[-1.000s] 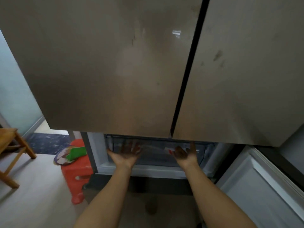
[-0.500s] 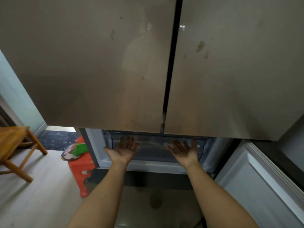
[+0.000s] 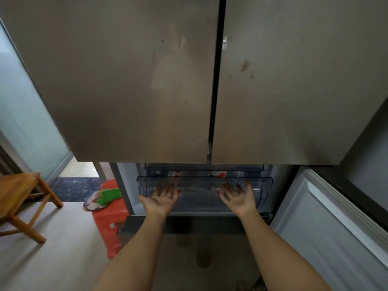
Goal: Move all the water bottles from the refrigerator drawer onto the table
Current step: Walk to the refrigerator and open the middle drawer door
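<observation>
A clear plastic refrigerator drawer [image 3: 260,186] sits below the two closed upper doors [image 3: 147,80]. Behind its front wall I make out water bottles with red-and-white labels [image 3: 219,174], mostly hidden. My left hand [image 3: 161,199] lies flat against the drawer front at its left side, palm up, fingers spread. My right hand [image 3: 238,198] rests the same way at the right side. Neither hand holds anything.
The lower fridge door [image 3: 327,234] stands swung open at the right. A red plastic stool [image 3: 107,219] with a green item [image 3: 111,195] on it stands left of the fridge. A wooden stool [image 3: 19,198] is at the far left.
The view has tilted down, so more of the drawer and the bottle labels show. Both hands have stayed on the drawer front, which looks pulled slightly outward.
</observation>
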Demonstrator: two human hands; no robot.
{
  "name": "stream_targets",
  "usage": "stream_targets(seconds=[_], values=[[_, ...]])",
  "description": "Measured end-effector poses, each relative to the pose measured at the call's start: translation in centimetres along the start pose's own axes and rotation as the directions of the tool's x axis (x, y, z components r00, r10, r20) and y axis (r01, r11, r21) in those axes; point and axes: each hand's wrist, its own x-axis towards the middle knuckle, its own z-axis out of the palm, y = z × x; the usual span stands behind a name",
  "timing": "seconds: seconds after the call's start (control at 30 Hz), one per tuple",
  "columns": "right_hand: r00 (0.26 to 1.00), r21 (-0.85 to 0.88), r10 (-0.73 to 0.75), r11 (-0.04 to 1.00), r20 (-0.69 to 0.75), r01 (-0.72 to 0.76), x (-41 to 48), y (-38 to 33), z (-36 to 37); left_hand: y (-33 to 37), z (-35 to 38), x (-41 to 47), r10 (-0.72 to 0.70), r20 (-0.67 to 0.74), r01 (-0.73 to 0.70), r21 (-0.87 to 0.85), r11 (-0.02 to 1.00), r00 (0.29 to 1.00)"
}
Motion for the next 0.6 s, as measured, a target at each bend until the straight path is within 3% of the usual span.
stream_targets(seconds=[0.6], values=[[0.993,-0.031,-0.117,0.993,0.025,0.118,-11.8,6.0,-9.0,0.4,-9.0,-11.1,-0.02,-0.087,0.029,0.103,0.994,0.996]])
